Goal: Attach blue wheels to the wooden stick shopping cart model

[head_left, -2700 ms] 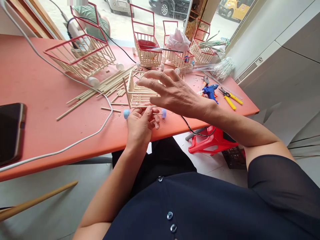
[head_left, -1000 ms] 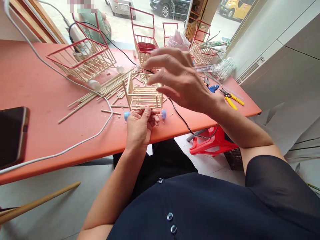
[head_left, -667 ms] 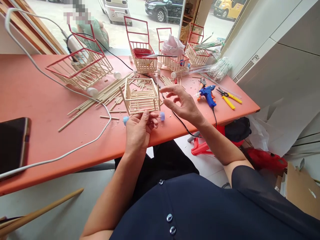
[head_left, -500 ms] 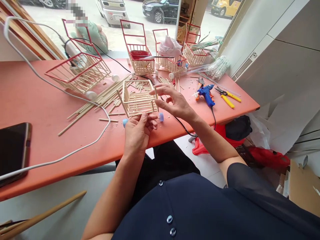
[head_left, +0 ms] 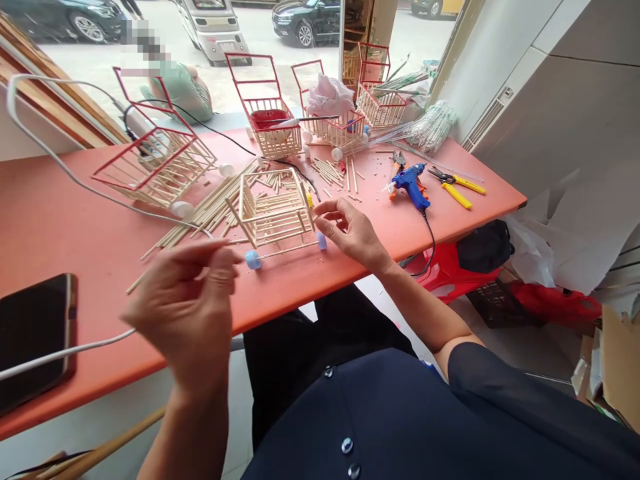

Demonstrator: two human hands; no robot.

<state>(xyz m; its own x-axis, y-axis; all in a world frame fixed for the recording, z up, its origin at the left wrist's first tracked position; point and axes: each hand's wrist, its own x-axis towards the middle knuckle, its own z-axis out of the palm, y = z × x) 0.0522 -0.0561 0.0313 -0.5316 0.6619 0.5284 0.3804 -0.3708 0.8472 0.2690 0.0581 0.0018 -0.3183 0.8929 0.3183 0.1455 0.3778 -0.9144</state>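
Observation:
A small cart of plain wooden sticks (head_left: 275, 212) stands on the red tabletop, with a light-blue wheel (head_left: 253, 260) at its left and another blue wheel (head_left: 321, 241) at its right. My right hand (head_left: 349, 235) is at the cart's right end, thumb and fingertips pinched on its edge. Away from the cart, my left hand (head_left: 187, 300) is raised over the front of the table. Its thumb and fingers are drawn together; whether anything small is between them is hidden.
Behind are red-rimmed stick carts (head_left: 267, 127) and loose sticks (head_left: 205, 207). To the right lie a blue glue gun (head_left: 411, 185) and yellow-handled pliers (head_left: 457, 190). A phone (head_left: 37, 340) and white cable (head_left: 100, 342) are at left. Outside sits a person (head_left: 183, 93).
My left hand has let go of the cart's front and moved left, toward me. My right hand has lowered to the cart's right end, its fingers closing. The view has shifted slightly.

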